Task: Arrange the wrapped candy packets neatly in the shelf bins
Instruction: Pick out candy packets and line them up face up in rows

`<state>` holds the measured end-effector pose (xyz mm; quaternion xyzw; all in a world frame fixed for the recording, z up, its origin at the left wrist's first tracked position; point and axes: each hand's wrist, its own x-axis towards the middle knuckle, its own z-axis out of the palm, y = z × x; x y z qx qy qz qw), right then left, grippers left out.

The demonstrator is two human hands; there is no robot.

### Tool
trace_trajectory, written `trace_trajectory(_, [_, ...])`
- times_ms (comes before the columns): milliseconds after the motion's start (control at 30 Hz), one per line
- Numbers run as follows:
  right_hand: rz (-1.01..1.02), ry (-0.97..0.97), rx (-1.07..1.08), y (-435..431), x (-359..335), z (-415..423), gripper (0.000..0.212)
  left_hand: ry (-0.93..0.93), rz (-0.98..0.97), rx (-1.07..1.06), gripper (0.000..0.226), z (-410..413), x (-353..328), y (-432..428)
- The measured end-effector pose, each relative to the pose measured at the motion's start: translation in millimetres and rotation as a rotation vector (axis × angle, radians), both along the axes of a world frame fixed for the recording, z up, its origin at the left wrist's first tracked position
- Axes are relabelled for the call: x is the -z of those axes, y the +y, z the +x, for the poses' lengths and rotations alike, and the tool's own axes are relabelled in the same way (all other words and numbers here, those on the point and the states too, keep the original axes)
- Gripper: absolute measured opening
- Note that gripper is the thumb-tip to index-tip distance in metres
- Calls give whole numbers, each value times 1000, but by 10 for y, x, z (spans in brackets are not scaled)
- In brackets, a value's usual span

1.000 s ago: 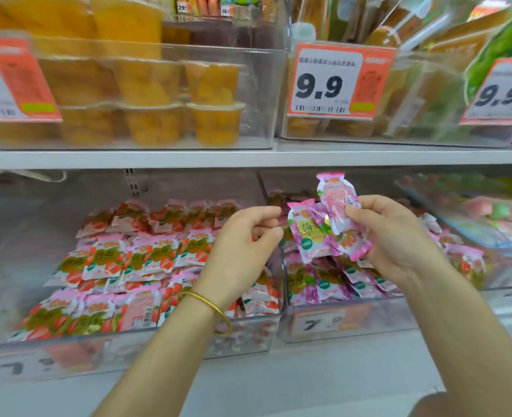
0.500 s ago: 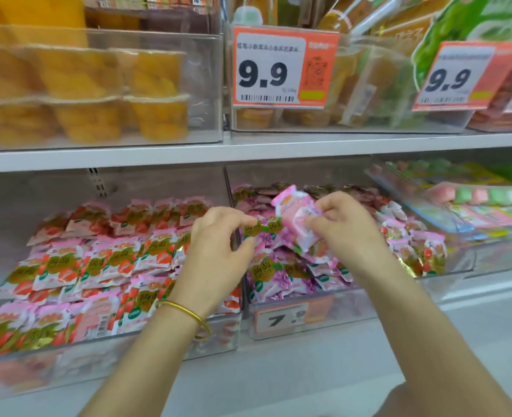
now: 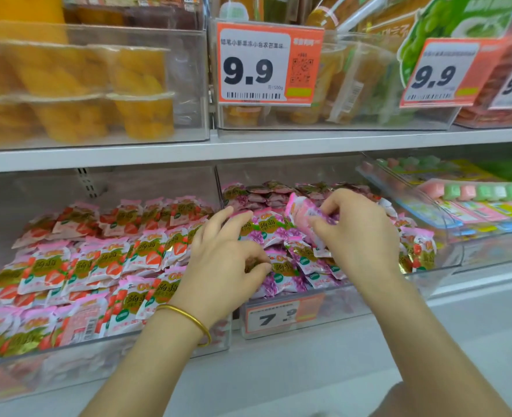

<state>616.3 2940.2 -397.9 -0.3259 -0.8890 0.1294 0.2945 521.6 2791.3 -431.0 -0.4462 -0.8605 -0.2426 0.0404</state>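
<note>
At the near edge, above the white shelf ledge, two bare forearms reach in, the left wrist wearing a thin gold bangle. Just beyond, the left hand hangs over the divider between two bins, its fingers curled down onto the purple grape-printed candy packets; whether it pinches one cannot be told. To its right, the right hand has thumb and fingers clamped on a pink wrapped candy packet, held tilted just above the purple pile. That pile fills the right clear plastic bin, whose front wall carries an orange-and-white 7.9 price label. The left clear plastic bin holds red strawberry-printed candy packets in overlapping rows, mostly face up, running from its near wall to the far end. Farther right sits a slanted clear tray of pink and green sweets. Above and behind, a white shelf board carries a clear bin of orange jelly cups on the left and an orange 9.9 price tag near the middle.
</note>
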Motion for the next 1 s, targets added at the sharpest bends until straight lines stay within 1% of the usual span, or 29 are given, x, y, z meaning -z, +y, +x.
trace_trajectory(67, [237,-148,-60,-107,7,-7,21,7,21,0,14,-15,26,3])
trace_trajectory(100, [293,-228,-133,-157,22,-27,22,8,37,0,13,-18,35,7])
trace_trajectory(133, [292,-281,-208,-185,46,-46,25,7,61,-3,12,-24,44,11])
trace_trajectory(200, [168,-304,-324,-168,53,-50,35,4,126,-11,9,-32,45,15])
trace_trajectory(233, [64,-261,-365,-117,49,-43,39,8,154,-14,9,-35,45,16])
trace_trajectory(267, [-19,-206,-389,-56,44,-29,38,19,168,-13,10,-31,42,13])
trace_trajectory(300, [-76,-174,-397,6,38,-17,31,40,164,-6,15,-21,41,13])
trace_trajectory(367, [-158,-162,-403,93,11,14,12,117,124,19,28,16,41,23])
trace_trajectory(400, [-190,-168,-404,124,14,25,8,166,85,32,32,41,40,34])
trace_trajectory(500, [-269,-180,-389,177,59,37,14,263,-51,60,41,92,19,68])
trace_trajectory(567, [-367,-95,-366,201,83,26,17,292,-123,74,42,75,21,73])
trace_trajectory(667, [-565,122,-297,270,125,12,22,286,-167,83,44,52,27,61])
trace_trajectory(767, [-795,320,-273,317,146,-21,24,215,-84,82,45,51,23,56])
trace_trajectory(833, [-930,404,-251,314,164,-77,23,105,61,74,39,23,23,38])
trace_trajectory(900, [-1040,423,-215,288,176,-152,18,11,239,35,30,-32,-8,8])
trace_trajectory(967, [-1147,414,-230,255,194,-233,17,-31,374,-42,30,-96,-50,-39])
trace_trajectory(1000, [-1184,400,-260,232,197,-269,22,-43,406,-84,32,-133,-65,-67])
